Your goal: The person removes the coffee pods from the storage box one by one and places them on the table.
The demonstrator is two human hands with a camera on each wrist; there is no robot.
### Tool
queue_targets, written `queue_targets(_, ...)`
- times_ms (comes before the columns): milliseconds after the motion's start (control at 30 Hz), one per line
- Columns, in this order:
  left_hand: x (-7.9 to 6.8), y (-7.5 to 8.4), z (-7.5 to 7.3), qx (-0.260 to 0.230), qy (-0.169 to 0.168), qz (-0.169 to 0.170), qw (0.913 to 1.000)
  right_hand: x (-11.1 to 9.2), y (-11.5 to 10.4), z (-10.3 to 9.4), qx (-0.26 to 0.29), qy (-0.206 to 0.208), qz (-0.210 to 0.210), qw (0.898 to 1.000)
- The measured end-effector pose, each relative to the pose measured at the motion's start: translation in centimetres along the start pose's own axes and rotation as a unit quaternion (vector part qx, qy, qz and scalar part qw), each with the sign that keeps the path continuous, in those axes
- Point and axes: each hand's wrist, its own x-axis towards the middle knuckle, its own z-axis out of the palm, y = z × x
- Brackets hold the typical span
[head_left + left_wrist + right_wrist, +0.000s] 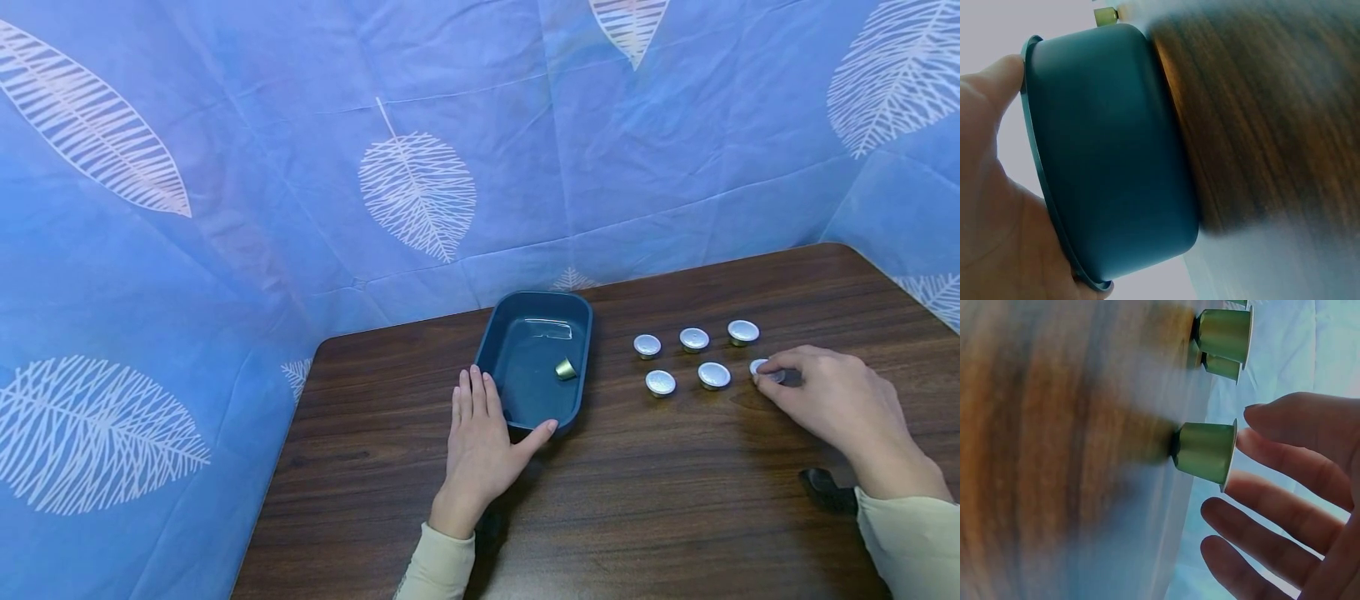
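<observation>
A dark teal rectangular tray (528,396) stands on the table. My left hand (480,433) rests on its near left corner, straight fingers along the left rim and thumb spread to the front right corner; the left wrist view shows the palm beside the tray's end wall (1104,150). One green-gold coffee capsule (566,369) lies on its side in the tray. At the right, my right hand (840,396) reaches over a foil-topped coffee capsule (1205,450) standing on the table. Its thumb and fingertips are right at the lid's rim, the other fingers loosely spread.
Several more capsules stand lid up in two short rows, such as a near one (714,376) and a far one (693,339), left of and behind the right hand. A blue leaf-patterned cloth (525,167) hangs behind the dark wooden table (637,500).
</observation>
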Motion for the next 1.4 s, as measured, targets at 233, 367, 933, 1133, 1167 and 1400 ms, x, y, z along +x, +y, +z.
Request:
queue_targets(233,0.1,0.0,0.0,0.004,-0.004,0.0,1.0,-0.1,-0.4,-0.5,0.001,0.009,0.004,1.0)
queue_targets(367,0.1,-0.2,0.0,0.003,-0.009,0.0,0.9999,0.0,-1.2,-1.4,0.009,0.011,-0.007,1.0)
queue_targets(933,0.0,-0.1,0.0,0.014,0.001,0.003,0.9999,3.0,-13.2,-5.0,-0.054,-0.009,-0.275,0.96)
queue_targets(1133,0.1,-0.1,0.0,0.009,-0.005,0.002,0.9999,4.2,-17.4,-4.3,-0.104,-0.032,-0.338,0.935)
queue_targets(1167,0.1,-0.1,-0.1,0.009,-0.005,0.002,0.9999,4.4,-18.0,-4.1,-0.11,-0.039,-0.345,0.931)
queue_targets(1400,0.2,-0.2,0.0,0.011,-0.007,0.003,0.9999,6.1,-20.6,-2.5,-0.138,-0.082,-0.384,0.909)
